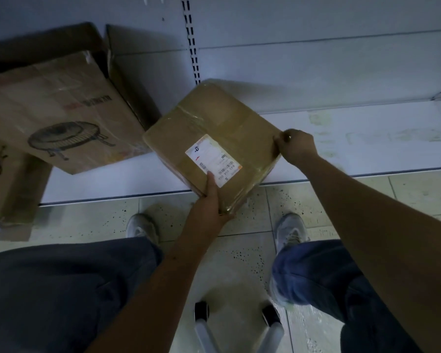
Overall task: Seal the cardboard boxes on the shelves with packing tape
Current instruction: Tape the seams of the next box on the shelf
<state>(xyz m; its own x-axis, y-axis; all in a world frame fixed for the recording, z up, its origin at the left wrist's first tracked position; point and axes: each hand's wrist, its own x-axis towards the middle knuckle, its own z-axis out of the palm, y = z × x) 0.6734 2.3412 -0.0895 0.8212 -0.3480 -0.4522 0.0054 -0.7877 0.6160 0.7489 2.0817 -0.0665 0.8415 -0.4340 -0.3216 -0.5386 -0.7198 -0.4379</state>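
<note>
A small brown cardboard box [214, 123] with clear tape strips and a white shipping label [213, 160] sits at an angle on the low white shelf [354, 149], its near corner overhanging the edge. My left hand [210, 200] grips the box's near corner, thumb lying on top beside the label. My right hand [297, 146] is curled at the box's right edge, fingers pinching the edge where tape lies. No tape roll is visible.
A larger cardboard box [61, 110] printed with a round grill drawing lies on the shelf to the left, flaps open behind it. Another carton [8, 184] stands at far left. My legs and shoes are on the tiled floor; a wheeled metal frame [237, 327] stands between them.
</note>
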